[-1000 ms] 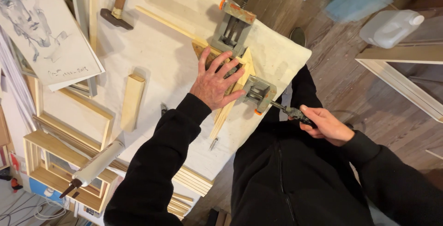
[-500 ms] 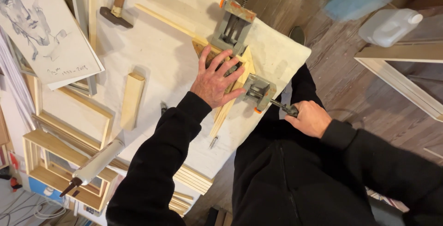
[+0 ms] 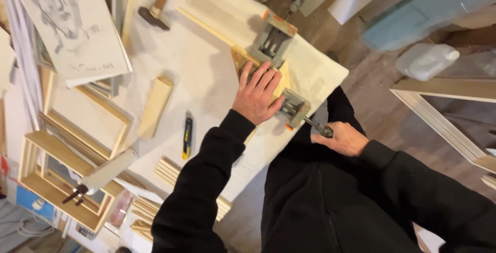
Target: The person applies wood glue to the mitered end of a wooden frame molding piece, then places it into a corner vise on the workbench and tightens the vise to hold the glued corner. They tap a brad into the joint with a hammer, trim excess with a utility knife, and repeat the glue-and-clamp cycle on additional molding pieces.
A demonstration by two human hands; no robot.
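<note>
- Down on the white-covered workbench [image 3: 206, 62], a grey corner clamp [image 3: 281, 72] holds two pale wooden frame mouldings [image 3: 243, 62] at a mitred corner, near the bench's right edge.
- Left hand [image 3: 258, 94]: laid flat on the wooden corner, fingers spread and pointing away from the person, palm pressing down on the joint between the clamp's two vises.
- Right hand [image 3: 343, 138]: closed in a fist around the clamp's screw handle [image 3: 318, 126], which sticks out from the nearer vise over the bench edge; the fingers wrap the dark grip end.
- One long thin moulding strip [image 3: 206, 26] runs away from the clamp toward the far left of the bench.
- A hammer [image 3: 157, 5] with a wooden handle lies at the far end of the bench, well apart from the hands.
- A short block of pale wood [image 3: 155, 106] lies left of the left forearm, and a yellow-and-black utility knife [image 3: 187, 138] lies just beside that sleeve.
- A charcoal portrait drawing [image 3: 67, 20] on white board leans over the bench's left side.
- Empty wooden frames [image 3: 62, 180] are stacked on the left, below the drawing.
- A white plastic jug [image 3: 426, 59] lies on the wooden floor to the right, near a large pale frame [image 3: 444, 124].
</note>
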